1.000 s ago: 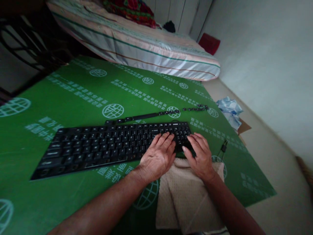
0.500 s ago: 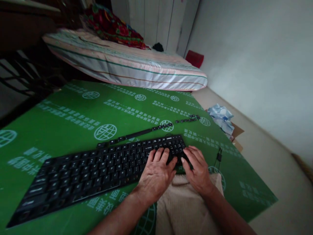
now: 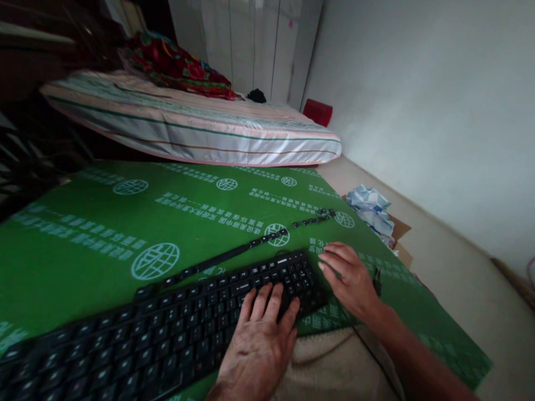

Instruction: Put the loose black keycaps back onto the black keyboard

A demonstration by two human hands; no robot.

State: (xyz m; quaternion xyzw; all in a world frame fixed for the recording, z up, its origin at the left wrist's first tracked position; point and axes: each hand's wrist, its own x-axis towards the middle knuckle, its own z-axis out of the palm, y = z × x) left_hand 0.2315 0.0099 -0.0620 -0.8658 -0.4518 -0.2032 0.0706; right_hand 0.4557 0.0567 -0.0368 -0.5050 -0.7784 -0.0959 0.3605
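A black keyboard (image 3: 184,323) lies slantwise on the green printed board, its number pad end nearest my hands. My left hand (image 3: 261,337) rests on that end with fingers spread over the keys. Just right of the number pad, my right hand (image 3: 350,279) hovers apart from the keyboard, fingers loosely stretched and nothing visible in them. Behind the keyboard runs a row of loose black keycaps (image 3: 261,240), with a long bar-shaped key (image 3: 221,258) among them. Some bottom-row spots on the keyboard near my left hand are hard to make out.
The green board (image 3: 200,223) carries white lettering and globe marks. Past its far edge stands a bed (image 3: 209,136) with a striped sheet. A dark cable plug (image 3: 377,278) lies behind my right wrist. Crumpled blue-white wrapping (image 3: 370,206) sits on the floor at right.
My right hand has lifted off the number pad and moved right. My left hand stays on the keyboard. The view has shifted, and the keyboard appears lower and further left.
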